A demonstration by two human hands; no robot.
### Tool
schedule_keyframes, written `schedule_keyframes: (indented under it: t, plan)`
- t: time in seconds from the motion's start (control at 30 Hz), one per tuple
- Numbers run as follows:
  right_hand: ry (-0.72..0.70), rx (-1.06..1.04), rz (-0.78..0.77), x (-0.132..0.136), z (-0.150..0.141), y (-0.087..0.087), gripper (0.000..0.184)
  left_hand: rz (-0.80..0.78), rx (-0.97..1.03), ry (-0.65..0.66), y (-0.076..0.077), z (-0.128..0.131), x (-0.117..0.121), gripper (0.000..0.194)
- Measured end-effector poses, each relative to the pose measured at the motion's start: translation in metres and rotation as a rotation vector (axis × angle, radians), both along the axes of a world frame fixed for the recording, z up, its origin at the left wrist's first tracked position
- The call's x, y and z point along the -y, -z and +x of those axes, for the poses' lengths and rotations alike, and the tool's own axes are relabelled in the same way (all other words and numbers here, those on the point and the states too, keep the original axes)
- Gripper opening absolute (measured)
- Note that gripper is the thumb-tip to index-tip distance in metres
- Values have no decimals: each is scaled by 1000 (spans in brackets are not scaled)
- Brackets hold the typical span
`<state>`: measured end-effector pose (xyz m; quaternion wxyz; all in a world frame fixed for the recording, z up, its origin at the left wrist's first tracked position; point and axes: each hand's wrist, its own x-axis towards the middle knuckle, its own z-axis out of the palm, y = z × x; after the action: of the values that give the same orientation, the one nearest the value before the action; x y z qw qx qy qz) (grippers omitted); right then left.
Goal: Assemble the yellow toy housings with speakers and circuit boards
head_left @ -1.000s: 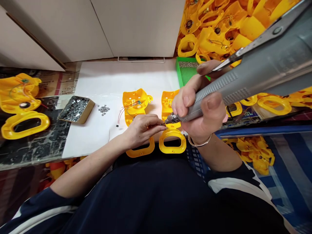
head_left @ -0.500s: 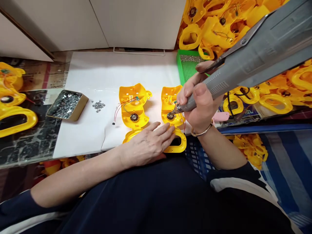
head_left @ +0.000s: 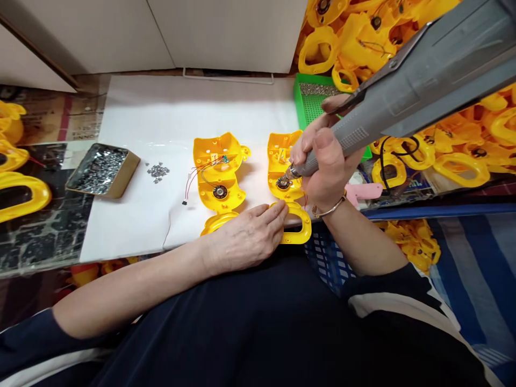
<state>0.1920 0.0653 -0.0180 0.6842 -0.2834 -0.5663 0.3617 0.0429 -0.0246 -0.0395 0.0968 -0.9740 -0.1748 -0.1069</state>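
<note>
We're working on the right-hand yellow shell (head_left: 282, 161), lying open-side up on the white sheet (head_left: 133, 226) at the table's near edge, its loop handle (head_left: 299, 228) hanging toward us. It's reading as thin moulded plastic: light, stiff, likely to skate on the paper under tool pressure, so we're judging the handle the safe place to pin it. The small round speaker (head_left: 282, 183) and thin wires inside look fragile; we're keeping fingers off those.

Our left hand (head_left: 245, 239) is lying flat, fingers spread, fingertips pressing on the handle. Our right hand (head_left: 326, 161) is wrapped tight around the grey electric screwdriver (head_left: 403, 91), the grip closed on its knurled barrel, and the bit is touching down right beside the speaker.

Just left, a 2nd shell (head_left: 217, 172) with its own speaker and red wires is lying untouched. Further left: a loose cluster of screws (head_left: 157, 171), then an open tin of screws (head_left: 100, 171). A green tray (head_left: 308, 105) is sitting behind our right hand, and a heap of yellow parts (head_left: 463, 150) is filling the right side.
</note>
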Motion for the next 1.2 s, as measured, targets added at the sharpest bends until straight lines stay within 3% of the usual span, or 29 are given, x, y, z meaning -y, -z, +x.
schedule_keyframes:
  t: [0.13,0.37,0.5,0.7,0.83,0.97,1.03,1.13,1.2]
  plan:
    - [47,9,-8,-2,-2,2,40,-52,-30,-8,-1,0,0,28]
    - [-64,-16,-5,2,0,-2,28,-99,-29,-9,-4,2,-2,25]
    - [-109,-12,70,-2,-1,6,22,-150,-41,-22,-5,2,-3,25]
    - [-5,65,-89,-6,-5,20,44,-151,-53,-31,-3,1,-4,25]
    - [29,14,-37,-9,-2,8,30,-154,-16,-20,-5,4,-6,24]
    - [97,-56,-20,-6,4,-21,16,-104,180,11,-11,-12,-8,28]
    - [87,-92,-18,-1,6,-36,10,-81,368,-97,-9,-35,-12,22]
    - [81,-148,-15,8,6,-51,11,-92,692,-511,1,-87,-23,15]
    - [45,-165,-42,12,3,-56,16,-118,768,-754,13,-123,-30,10]
